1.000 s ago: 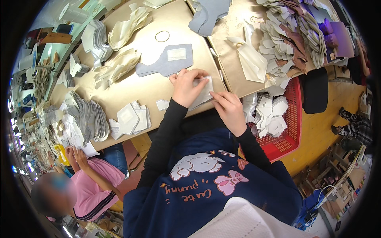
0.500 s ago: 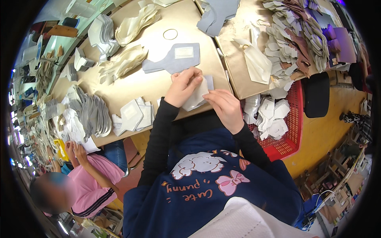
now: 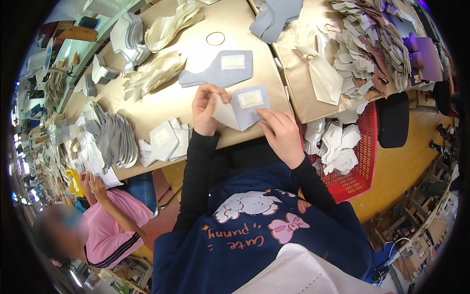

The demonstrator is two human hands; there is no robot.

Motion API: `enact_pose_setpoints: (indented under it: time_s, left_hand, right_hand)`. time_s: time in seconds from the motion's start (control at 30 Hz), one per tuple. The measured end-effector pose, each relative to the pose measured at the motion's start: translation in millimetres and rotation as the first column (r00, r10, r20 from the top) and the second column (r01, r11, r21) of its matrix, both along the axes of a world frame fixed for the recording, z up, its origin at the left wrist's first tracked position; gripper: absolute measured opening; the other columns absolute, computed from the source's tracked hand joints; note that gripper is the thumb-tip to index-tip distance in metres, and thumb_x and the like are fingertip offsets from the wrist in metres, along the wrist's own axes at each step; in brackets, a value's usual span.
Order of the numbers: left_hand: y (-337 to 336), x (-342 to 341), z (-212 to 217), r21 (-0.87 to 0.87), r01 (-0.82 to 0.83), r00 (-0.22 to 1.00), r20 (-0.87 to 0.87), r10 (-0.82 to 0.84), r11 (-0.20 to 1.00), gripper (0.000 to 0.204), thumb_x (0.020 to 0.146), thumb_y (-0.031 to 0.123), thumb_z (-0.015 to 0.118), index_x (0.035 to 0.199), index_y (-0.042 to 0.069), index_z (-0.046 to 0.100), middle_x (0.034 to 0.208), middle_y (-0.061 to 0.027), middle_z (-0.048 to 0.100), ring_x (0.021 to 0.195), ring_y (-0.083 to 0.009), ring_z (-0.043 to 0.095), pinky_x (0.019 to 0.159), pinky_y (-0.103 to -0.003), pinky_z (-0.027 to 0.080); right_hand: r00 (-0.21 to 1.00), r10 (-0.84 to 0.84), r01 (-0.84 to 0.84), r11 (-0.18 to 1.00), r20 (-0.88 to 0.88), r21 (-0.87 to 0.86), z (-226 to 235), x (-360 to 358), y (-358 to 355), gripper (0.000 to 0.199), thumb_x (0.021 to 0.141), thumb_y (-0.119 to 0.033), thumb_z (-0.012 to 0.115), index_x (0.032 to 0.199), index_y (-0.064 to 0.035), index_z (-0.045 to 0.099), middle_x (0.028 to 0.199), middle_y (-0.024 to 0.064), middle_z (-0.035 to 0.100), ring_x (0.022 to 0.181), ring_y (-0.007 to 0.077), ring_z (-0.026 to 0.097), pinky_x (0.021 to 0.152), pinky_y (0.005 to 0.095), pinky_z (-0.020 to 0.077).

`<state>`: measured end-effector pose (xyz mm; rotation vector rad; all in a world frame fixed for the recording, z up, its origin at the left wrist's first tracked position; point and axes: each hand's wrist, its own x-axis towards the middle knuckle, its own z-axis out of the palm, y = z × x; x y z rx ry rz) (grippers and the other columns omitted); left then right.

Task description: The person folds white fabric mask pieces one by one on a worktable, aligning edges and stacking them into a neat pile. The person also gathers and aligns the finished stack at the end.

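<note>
My left hand (image 3: 204, 109) pinches a thin white sheet (image 3: 225, 113) by its upper left edge and holds it tilted up. The sheet's lower right side meets a grey-blue cut piece (image 3: 239, 102); I cannot tell if they are joined. A cream rectangular patch (image 3: 250, 99) sits on that grey-blue piece, which lies at the table's near edge. My right hand (image 3: 283, 134) rests its outstretched fingertips on the piece's right side, thumb apart. Just beyond lies a larger grey-blue cut piece (image 3: 208, 73) with a similar cream patch (image 3: 232, 61).
Cream piece stacks (image 3: 156, 73), grey stacks (image 3: 115, 137) and white pieces (image 3: 169, 139) stand left on the brown-covered table (image 3: 264, 63). A rubber band (image 3: 215, 38) lies farther off. At right are piled pieces (image 3: 352, 59) and a red basket (image 3: 364, 157). A person in pink (image 3: 115, 215) sits left.
My left hand has moved left with the white sheet, uncovering the grey-blue piece and its cream patch. My right hand's fingers have left the sheet and now touch the piece's right side.
</note>
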<state>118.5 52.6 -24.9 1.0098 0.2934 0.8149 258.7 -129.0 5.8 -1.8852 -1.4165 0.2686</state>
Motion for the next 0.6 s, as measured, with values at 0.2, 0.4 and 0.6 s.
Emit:
enact_pose_setpoints:
  time_s: [0.2, 0.4, 0.6]
  left_hand:
    - [-16, 32, 20, 0.351, 0.181, 0.798, -0.599, 0.072, 0.919, 0.027, 0.090, 0.010, 0.074, 0.113, 0.003, 0.063, 0.100, -0.0098, 0.070, 0.092, -0.0201, 0.068, 0.085, -0.032, 0.053]
    - [-12, 47, 31, 0.479, 0.287, 0.709, -0.688, 0.151, 0.830, 0.031, 0.086, 0.010, 0.074, 0.114, 0.006, 0.063, 0.104, -0.0127, 0.069, 0.097, -0.0266, 0.070, 0.083, -0.036, 0.054]
    - [-14, 52, 34, 0.601, 0.317, 0.676, -0.686, 0.270, 0.734, 0.023, 0.084, 0.007, 0.071, 0.106, 0.007, 0.062, 0.102, -0.0107, 0.064, 0.093, -0.0299, 0.066, 0.078, -0.039, 0.052]
  right_hand:
    - [0.931, -0.073, 0.135, 0.979, -0.358, 0.154, 0, -18, 2, 0.044, 0.087, -0.001, 0.072, 0.130, -0.0057, 0.064, 0.109, 0.0142, 0.069, 0.087, 0.0260, 0.068, 0.082, 0.0399, 0.0529]
    - [0.914, -0.160, 0.194, 0.980, -0.374, 0.054, -4, -11, 1, 0.047, 0.086, 0.007, 0.072, 0.131, -0.0035, 0.063, 0.102, 0.0115, 0.067, 0.079, 0.0165, 0.069, 0.065, 0.0281, 0.0556]
    - [0.921, -0.174, 0.190, 0.982, -0.348, 0.010, -3, -5, 7, 0.036, 0.088, 0.003, 0.070, 0.123, -0.0050, 0.067, 0.088, 0.0130, 0.064, 0.068, 0.0267, 0.064, 0.061, 0.0365, 0.0510]
